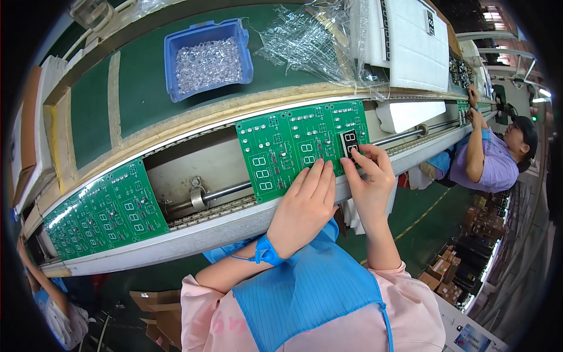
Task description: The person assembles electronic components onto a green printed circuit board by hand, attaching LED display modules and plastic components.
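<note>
A green circuit board lies across the conveyor rails in front of me, with small parts and printed digit outlines on it. My left hand rests on the board's near edge, fingers stretched out together and holding nothing. At the board's right part my right hand has its thumb and fingers closed on a black digit display with white segments. The display sits on or just over the board; its pins and underside are hidden. A blue wrist strap is around my left wrist.
Another green board lies farther left on the conveyor rail. Beyond it stand a blue bin of small clear parts, crumpled plastic wrap and white foam sheets. A co-worker works at the right; another person's arm shows at lower left.
</note>
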`<state>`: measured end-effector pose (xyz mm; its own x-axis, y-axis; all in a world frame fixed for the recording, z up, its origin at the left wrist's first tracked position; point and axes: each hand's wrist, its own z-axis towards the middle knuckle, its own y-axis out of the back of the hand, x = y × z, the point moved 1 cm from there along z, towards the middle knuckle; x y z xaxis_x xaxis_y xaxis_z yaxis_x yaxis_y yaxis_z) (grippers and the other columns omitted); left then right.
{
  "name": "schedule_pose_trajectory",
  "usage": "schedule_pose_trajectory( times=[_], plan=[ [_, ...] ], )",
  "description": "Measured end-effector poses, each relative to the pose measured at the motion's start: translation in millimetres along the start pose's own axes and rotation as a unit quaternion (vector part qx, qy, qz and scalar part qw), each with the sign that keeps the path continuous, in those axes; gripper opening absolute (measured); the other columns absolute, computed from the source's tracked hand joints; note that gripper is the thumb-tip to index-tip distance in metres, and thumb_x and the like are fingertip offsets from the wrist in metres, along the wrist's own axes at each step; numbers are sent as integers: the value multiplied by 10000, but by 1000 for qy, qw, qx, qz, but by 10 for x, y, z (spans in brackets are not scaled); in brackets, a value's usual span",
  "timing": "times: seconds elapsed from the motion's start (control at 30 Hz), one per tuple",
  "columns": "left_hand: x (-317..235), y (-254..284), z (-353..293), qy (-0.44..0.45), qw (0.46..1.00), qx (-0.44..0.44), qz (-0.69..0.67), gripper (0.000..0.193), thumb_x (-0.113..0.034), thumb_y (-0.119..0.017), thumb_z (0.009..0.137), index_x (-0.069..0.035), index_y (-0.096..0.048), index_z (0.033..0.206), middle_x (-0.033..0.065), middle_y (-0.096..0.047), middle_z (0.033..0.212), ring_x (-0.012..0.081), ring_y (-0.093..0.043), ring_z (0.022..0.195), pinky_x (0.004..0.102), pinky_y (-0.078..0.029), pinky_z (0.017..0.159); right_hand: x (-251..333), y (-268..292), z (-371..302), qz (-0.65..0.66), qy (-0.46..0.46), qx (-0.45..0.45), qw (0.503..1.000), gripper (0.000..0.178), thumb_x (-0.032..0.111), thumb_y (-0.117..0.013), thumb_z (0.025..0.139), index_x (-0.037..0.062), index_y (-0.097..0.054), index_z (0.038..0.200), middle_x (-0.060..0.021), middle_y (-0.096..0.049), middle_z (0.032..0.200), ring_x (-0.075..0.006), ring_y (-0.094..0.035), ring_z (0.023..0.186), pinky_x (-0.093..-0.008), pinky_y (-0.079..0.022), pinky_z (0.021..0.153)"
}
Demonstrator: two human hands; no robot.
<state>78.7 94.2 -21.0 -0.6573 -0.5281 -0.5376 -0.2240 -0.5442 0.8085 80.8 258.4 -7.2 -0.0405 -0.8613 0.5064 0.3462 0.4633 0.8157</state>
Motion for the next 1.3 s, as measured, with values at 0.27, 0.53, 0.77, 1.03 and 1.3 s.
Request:
schedule_pose_trajectory(
  times=[0.27, 0.53, 0.77, 1.03, 1.3],
  plan=[
    [-5, -13, -9, 0, 1000, -3, -3, 670, -311, -777, 750, 82, -581, 1255, 197, -551, 1359, 327, -473, 1316, 411, -406, 1107, 35, 13, 3, -12, -2, 4, 1000, 250, 41, -825, 754, -28, -747, 982, -128, -647, 1037, -196, -602, 785, -302, -521, 631],
    [2, -13, -7, 1, 1000, 3, -9, 651, -305, -770, 759, 84, -586, 1248, 198, -550, 1361, 329, -475, 1313, 414, -406, 1106, 122, 188, 98, -107, 77, 92, 987, 318, 90, -821, 722, -36, -725, 998, -123, -635, 1085, -283, -585, 926, -391, -520, 787],
    [17, 5, 3, -2, 1000, -6, 2, 635, -315, -759, 768, 82, -597, 1237, 193, -553, 1360, 329, -468, 1318, 416, -407, 1104, 108, 418, 479, -129, 222, 232, 938, 317, 78, -797, 659, -36, -709, 941, -145, -596, 1333, -376, -519, 1225, -446, -477, 985],
    [-11, -24, -12, 0, 1000, -7, 7, 626, -326, -753, 773, 76, -603, 1229, 185, -550, 1358, 325, -463, 1321, 412, -412, 1098, 15, 447, 712, -115, 260, 303, 909, 324, 67, -824, 612, 7, -719, 913, -101, -622, 1315, -332, -519, 1256, -440, -467, 1008],
    [-2, -22, -22, -1, 1000, -10, 14, 628, -336, -747, 780, 72, -602, 1234, 186, -545, 1363, 321, -461, 1321, 412, -412, 1099, -45, 380, 718, -87, 261, 299, 914, 418, 90, -838, 601, 11, -702, 988, -83, -648, 1239, -320, -557, 1134, -429, -483, 961]
  ],
)
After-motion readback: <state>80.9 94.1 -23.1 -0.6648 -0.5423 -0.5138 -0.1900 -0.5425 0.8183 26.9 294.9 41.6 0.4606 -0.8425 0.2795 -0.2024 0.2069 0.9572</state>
